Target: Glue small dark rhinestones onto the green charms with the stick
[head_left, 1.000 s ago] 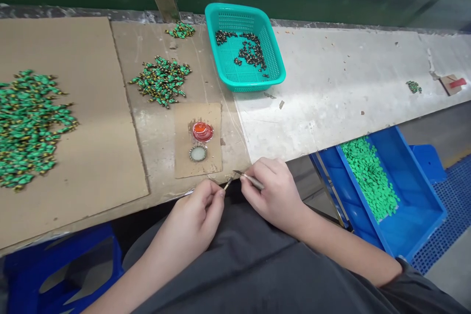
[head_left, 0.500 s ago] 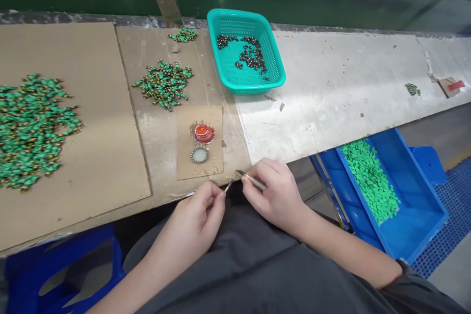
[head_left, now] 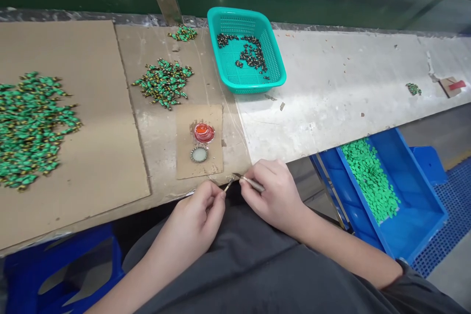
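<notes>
Big green pile (head_left: 35,130): I see a wide heap of small green-and-yellow parts on the cardboard sheet (head_left: 91,157) at the far left of the worktop (head_left: 331,93), well apart from both hands.
Small green pile (head_left: 164,82): a second, smaller heap, further in, on the taped cardboard.
Bottle caps: a red-filled cap (head_left: 203,132) and just below it a pale one (head_left: 199,154), both on a small cardboard square near the worktop's front edge, just beyond my hands.
Left hand (head_left: 195,223): fingers pinched shut on a thin pale stick (head_left: 228,184) whose tip points up and right, at the edge of the worktop.
Right hand (head_left: 275,198): fingers closed around a slim metal tool (head_left: 250,182), probably tweezers; its point meets the stick's tip.
Teal basket (head_left: 274,54): holds a scatter of small dark parts, at the back of the worktop.
Blue bin (head_left: 415,191): hangs below the worktop on my right, with flat green pieces in it.
Step in hand, as I judge it: working the two tips together, over my lap.
Next move calls for: steady hands and a fine touch at the tips; whether a part sits between them is too small to tell.
</notes>
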A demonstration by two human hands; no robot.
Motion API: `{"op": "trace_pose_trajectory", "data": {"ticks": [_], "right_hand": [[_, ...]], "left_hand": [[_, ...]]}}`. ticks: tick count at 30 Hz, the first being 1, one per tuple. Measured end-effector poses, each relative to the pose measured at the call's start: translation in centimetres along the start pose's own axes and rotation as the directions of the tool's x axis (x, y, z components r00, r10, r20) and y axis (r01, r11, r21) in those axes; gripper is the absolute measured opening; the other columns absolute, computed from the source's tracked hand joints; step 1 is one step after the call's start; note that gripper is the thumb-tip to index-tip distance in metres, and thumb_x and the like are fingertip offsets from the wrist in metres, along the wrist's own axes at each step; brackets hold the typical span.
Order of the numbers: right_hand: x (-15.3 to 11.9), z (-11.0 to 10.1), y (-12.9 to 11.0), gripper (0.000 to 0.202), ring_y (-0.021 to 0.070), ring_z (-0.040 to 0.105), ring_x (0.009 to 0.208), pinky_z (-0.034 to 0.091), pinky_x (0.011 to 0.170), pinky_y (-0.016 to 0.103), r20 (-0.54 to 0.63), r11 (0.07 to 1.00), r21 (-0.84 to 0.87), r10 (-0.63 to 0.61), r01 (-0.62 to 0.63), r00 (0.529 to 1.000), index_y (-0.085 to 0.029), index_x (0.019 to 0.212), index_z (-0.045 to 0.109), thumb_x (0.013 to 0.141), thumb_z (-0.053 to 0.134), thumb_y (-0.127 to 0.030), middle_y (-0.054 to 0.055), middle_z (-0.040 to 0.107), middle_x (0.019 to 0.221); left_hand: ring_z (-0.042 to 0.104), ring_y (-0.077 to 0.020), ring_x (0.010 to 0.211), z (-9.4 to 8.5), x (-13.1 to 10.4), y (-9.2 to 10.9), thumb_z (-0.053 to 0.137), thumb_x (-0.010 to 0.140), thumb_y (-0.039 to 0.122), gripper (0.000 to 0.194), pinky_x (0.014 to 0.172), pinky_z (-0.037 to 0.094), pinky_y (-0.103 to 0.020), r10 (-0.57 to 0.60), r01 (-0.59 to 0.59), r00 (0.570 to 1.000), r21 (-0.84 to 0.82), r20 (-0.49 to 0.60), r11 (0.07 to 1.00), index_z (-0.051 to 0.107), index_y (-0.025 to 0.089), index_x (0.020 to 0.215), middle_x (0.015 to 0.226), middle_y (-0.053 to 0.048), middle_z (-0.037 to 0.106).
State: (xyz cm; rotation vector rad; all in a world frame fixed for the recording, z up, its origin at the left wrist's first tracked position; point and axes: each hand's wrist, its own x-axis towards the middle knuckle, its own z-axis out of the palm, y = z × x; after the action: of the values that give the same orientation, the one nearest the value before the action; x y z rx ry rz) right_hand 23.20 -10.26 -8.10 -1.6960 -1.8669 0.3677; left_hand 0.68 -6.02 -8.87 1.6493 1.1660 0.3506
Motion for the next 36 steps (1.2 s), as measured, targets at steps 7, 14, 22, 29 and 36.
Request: {"op": "trace_pose_trajectory", "data": {"ticks": [7, 14, 22, 29, 36], "right_hand": [[0.06, 0.27, 0.23, 0.028, 0.0234, 0.068, 0.076, 0.044, 0.077, 0.039, -0.023, 0.999, -0.009, 0.033, -0.033, 0.999, -0.028, 0.085, 0.056, 0.109, 0.063, -0.014, 0.002, 0.072, 0.08], [-0.07, 0.02, -0.12, 0.026, 0.021, 0.07, 0.075, 0.044, 0.08, 0.04, -0.01, 1.0, 0.018, 0.006, -0.005, 1.0, -0.026, 0.084, 0.058, 0.105, 0.067, -0.014, -0.001, 0.073, 0.079], [-0.01, 0.19, 0.12, 0.027, 0.0234, 0.069, 0.078, 0.045, 0.079, 0.039, -0.019, 0.999, 0.003, 0.043, -0.042, 0.999, -0.027, 0.085, 0.057, 0.108, 0.063, -0.013, 0.002, 0.072, 0.081], [0.02, 0.08, 0.23, 0.028, 0.0226, 0.069, 0.076, 0.045, 0.078, 0.041, -0.009, 1.0, 0.014, 0.025, -0.025, 1.0, -0.027, 0.084, 0.057, 0.107, 0.065, -0.014, 0.001, 0.073, 0.08], [0.04, -0.33, 0.18, 0.027, 0.0205, 0.069, 0.074, 0.049, 0.075, 0.037, -0.019, 0.998, 0.051, 0.046, -0.045, 0.999, -0.027, 0.085, 0.057, 0.108, 0.065, -0.015, 0.0, 0.071, 0.08]], "left_hand": [[0.064, -0.0213, 0.051, -0.1, -0.03, -0.23, 0.058, 0.111, 0.045, 0.028, 0.054, 0.048, -0.032, -0.008, 0.009, 1.0, 0.014, -0.006, 1.0, 0.06, 0.032, 0.087, 0.06, 0.005, 0.069], [0.066, -0.0217, 0.052, -0.16, -0.04, -0.01, 0.057, 0.111, 0.047, 0.031, 0.056, 0.049, -0.032, -0.007, 0.007, 1.0, 0.029, -0.019, 1.0, 0.061, 0.032, 0.085, 0.062, 0.004, 0.07], [0.065, -0.0214, 0.052, -0.19, 0.06, 0.23, 0.057, 0.111, 0.048, 0.031, 0.055, 0.049, -0.032, -0.007, 0.008, 1.0, 0.036, -0.016, 0.999, 0.06, 0.032, 0.085, 0.061, 0.005, 0.068], [0.063, -0.0207, 0.05, -0.24, 0.05, 0.33, 0.056, 0.11, 0.049, 0.032, 0.054, 0.048, -0.032, -0.009, 0.01, 1.0, 0.044, -0.023, 0.999, 0.059, 0.032, 0.082, 0.06, 0.005, 0.066], [0.066, -0.0228, 0.053, -0.27, -0.02, 0.28, 0.055, 0.11, 0.048, 0.032, 0.057, 0.049, -0.034, -0.001, 0.004, 0.999, 0.084, -0.035, 0.996, 0.059, 0.032, 0.082, 0.062, 0.003, 0.069]]}}
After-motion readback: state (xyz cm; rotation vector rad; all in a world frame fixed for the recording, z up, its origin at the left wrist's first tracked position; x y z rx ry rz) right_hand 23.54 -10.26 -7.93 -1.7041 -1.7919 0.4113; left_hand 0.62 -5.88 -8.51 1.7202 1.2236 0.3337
